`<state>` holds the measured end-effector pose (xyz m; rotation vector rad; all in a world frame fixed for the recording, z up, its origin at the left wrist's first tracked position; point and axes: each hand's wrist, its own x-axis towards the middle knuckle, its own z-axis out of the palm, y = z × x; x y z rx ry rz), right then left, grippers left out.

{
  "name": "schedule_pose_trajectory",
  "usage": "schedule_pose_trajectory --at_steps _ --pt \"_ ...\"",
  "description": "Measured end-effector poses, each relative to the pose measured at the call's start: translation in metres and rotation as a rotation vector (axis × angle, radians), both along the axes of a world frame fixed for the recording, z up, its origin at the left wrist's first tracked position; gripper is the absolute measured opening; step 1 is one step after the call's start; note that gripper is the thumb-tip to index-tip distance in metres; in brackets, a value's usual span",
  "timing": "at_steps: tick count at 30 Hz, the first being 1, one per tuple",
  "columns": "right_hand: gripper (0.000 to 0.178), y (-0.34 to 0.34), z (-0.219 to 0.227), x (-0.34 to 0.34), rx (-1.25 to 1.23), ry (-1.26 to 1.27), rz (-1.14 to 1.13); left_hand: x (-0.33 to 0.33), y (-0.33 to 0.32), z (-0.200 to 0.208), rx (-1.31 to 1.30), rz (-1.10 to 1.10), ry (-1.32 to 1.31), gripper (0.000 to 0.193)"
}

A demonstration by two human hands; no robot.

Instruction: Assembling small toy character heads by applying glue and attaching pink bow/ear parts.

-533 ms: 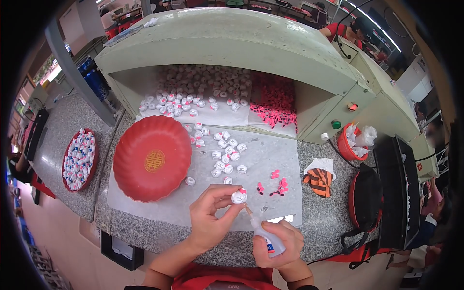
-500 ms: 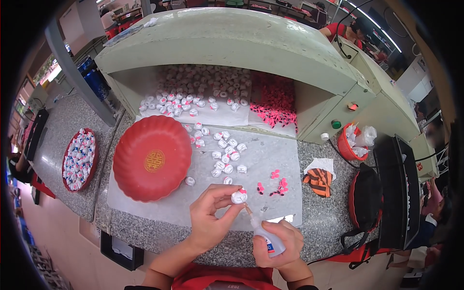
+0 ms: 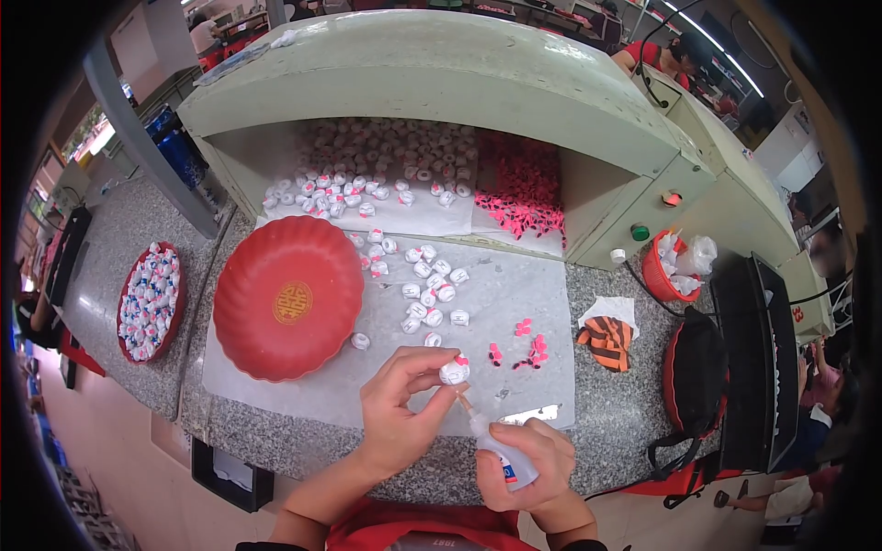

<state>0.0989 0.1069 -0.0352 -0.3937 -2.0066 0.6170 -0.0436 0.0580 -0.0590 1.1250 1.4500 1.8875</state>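
Note:
My left hand (image 3: 401, 399) pinches a small white ball-shaped piece (image 3: 455, 370) with a pink bit on top between thumb and fingertips. A translucent squeeze bottle (image 3: 505, 456) with a thin nozzle is gripped in my right hand (image 3: 528, 464). Its tip points up, just under the white piece and close to my left thumb. Beyond my hands, several similar white pieces (image 3: 427, 297) lie loose on a white sheet (image 3: 459, 253). Small pink parts with dark ends (image 3: 536, 352) lie in a loose group to the right of them.
A large red scalloped bowl (image 3: 292, 344) stands at the left of the sheet. Behind, a pale green hooded booth (image 3: 441, 87) holds heaped white pieces and a pink pile (image 3: 524, 197). A filled red basket (image 3: 122, 298) is far left; a striped cloth (image 3: 606, 344) and red bin (image 3: 660, 275) are right.
My right hand has shifted the bottle slightly left, and its nozzle tip sits a little lower, nearer my left thumb. My left hand keeps hold of the white piece.

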Motion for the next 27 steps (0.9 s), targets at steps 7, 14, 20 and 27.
schedule_pose_trajectory --at_steps 7,14,20,27 --pt "0.036 0.0031 0.0028 0.002 -0.034 -0.012 0.004 -0.0019 0.0004 -0.0008 -0.002 0.001 0.027 0.033" --pt "0.035 0.0056 0.0036 0.0025 -0.045 -0.002 0.007 -0.0016 0.0006 -0.0015 -0.016 0.0 -0.007 0.032" --pt "0.035 0.0076 0.0058 0.003 -0.035 -0.002 0.001 -0.0012 0.001 -0.0023 -0.017 -0.024 -0.091 0.033" --pt "0.034 0.0072 0.0031 0.0025 -0.065 0.03 0.003 -0.0016 -0.0011 0.0032 -0.028 -0.069 -0.183 0.033"
